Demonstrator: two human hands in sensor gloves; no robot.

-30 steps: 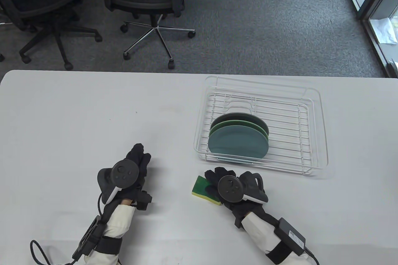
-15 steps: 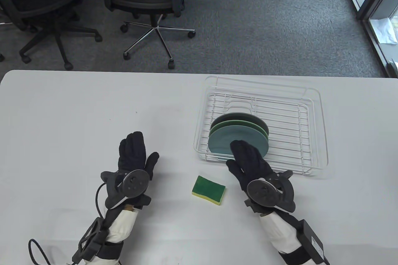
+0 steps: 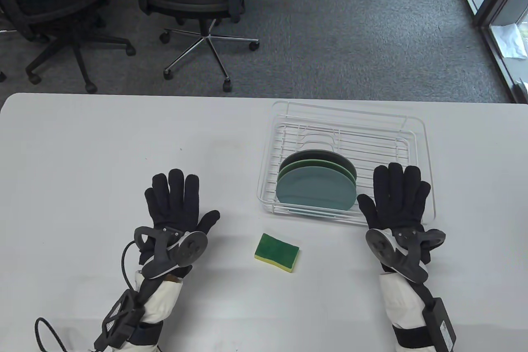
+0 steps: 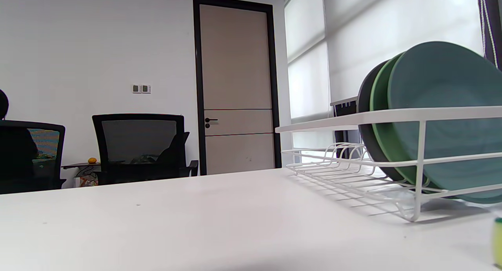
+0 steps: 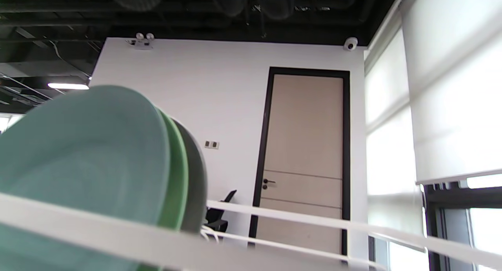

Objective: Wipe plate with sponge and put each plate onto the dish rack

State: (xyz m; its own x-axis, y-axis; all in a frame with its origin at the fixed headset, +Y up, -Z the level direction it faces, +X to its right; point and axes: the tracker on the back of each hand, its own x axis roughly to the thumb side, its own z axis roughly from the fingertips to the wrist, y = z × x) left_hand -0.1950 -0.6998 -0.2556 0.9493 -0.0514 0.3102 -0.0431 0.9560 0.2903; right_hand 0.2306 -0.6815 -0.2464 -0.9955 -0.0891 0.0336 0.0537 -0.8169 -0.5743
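Table view, hands: your left hand [image 3: 177,203] and right hand [image 3: 398,199] lie flat, fingers spread, holding nothing.
Sponge [image 3: 276,252]: likely soft, light; pinch its long edges.
Plates [image 3: 315,189]: probably rigid, breakable; take by rim.

Bare white bench [image 3: 123,137] lies open left of the white wire dish rack [image 3: 429,170]. Three upright plates [image 3: 315,191] fill its near-left; green-and-yellow sponge [image 3: 276,252] sits between both hands.

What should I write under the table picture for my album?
Three plates stand in the white dish rack, the sponge lies on the table, and both gloved hands, left and right, are spread open.
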